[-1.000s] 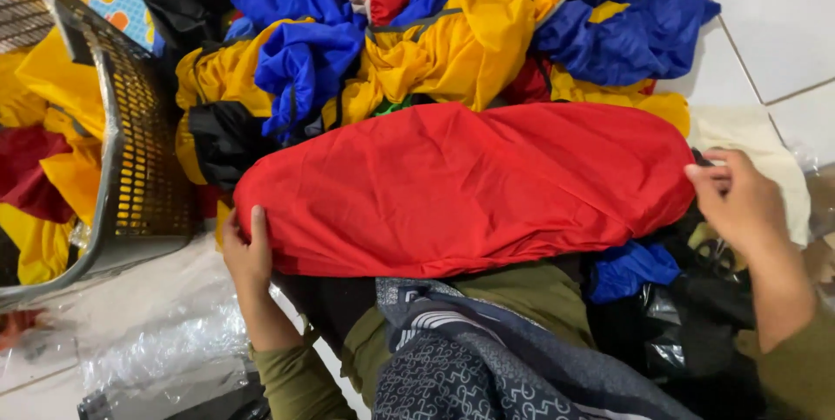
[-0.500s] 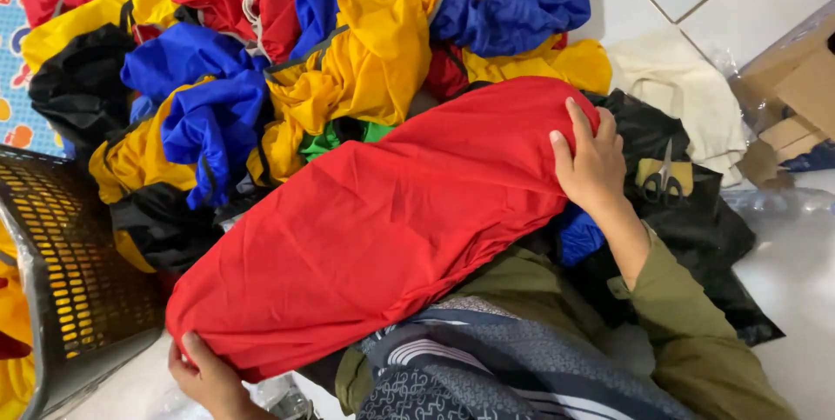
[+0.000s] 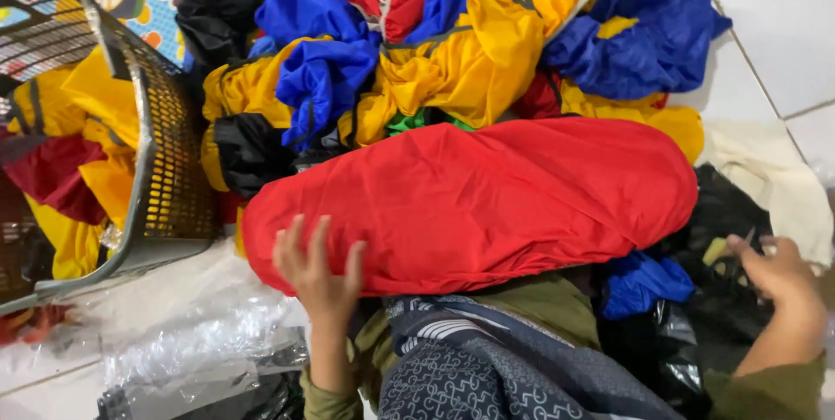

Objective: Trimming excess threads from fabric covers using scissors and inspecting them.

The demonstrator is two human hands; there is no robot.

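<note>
Smooth red cloth across lap

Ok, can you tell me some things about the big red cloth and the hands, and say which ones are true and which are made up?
1. The left hand lies flat with spread fingers on the red cloth. True.
2. The right hand is pressing on the red cloth too. False: it is off to the side, over the black plastic, by a small object too blurred to name.
3. The basket stands to the left of the red cloth. True.
4. The basket holds only blue cloth. False: yellow and dark red cloth show in it.
5. A pile of coloured cloths in yellow, blue, red and black lies behind the red cloth. True.
</note>
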